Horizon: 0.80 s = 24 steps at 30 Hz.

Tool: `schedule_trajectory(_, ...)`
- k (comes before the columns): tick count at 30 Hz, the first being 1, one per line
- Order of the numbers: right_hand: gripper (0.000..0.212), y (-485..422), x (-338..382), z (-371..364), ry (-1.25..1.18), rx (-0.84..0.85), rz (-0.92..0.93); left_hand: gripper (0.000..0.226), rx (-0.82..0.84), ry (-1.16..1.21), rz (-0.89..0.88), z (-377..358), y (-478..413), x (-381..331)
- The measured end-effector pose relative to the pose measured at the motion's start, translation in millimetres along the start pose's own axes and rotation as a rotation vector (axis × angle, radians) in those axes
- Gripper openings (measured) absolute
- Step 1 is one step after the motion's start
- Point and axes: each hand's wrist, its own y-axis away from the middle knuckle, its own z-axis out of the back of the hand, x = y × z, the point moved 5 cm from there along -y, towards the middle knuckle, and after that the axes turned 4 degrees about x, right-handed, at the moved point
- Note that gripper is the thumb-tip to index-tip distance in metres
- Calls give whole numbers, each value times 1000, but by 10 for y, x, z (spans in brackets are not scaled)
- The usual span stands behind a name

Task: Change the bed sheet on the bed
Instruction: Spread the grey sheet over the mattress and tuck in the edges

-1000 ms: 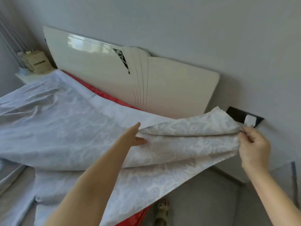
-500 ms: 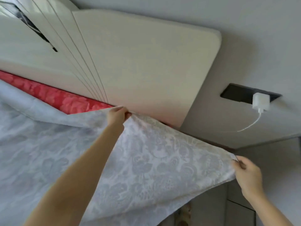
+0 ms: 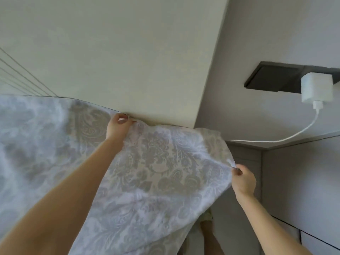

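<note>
Pinching the sheet [image 3: 156, 173], left hand [image 3: 117, 126] and right hand [image 3: 243, 181] have neared the headboard [image 3: 119, 52].

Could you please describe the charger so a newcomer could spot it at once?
Start at the big cream headboard; on the grey wall to its right sits a dark socket plate. The charger is the white block at that plate's right end, with a white cable trailing from it.

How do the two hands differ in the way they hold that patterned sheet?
The left hand pinches the sheet at its top edge by the headboard; the right hand pinches its corner, clear of the headboard. The left hand is higher in the picture, the right hand lower. Both grip the same sheet with curled fingers.
</note>
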Motion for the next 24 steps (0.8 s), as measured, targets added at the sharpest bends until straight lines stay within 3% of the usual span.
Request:
schedule_trajectory(3,29,-116,-87,-203,43,97,-90,40,201,-9,81,-164,-34,286)
schedule_trajectory(5,36,-97,-69,-314,196,195,-103,53,230,-44,75,-165,37,409)
schedule_trajectory(8,45,66,105,-341,420,168,-23,41,36,-126,-6,88,218,589)
schedule_trajectory(12,30,479,556,-447,454,106,297,24,-198,-169,30,651,773,1086)
schedule_trajectory(18,16,1470,1326,-1001,465,297,898,20,-623,-49,272,1652,2087,2165)
schedule_trajectory(24,20,2755,1736,-1425,542,552,1211,20,-890,109,459,2375,3491,2943)
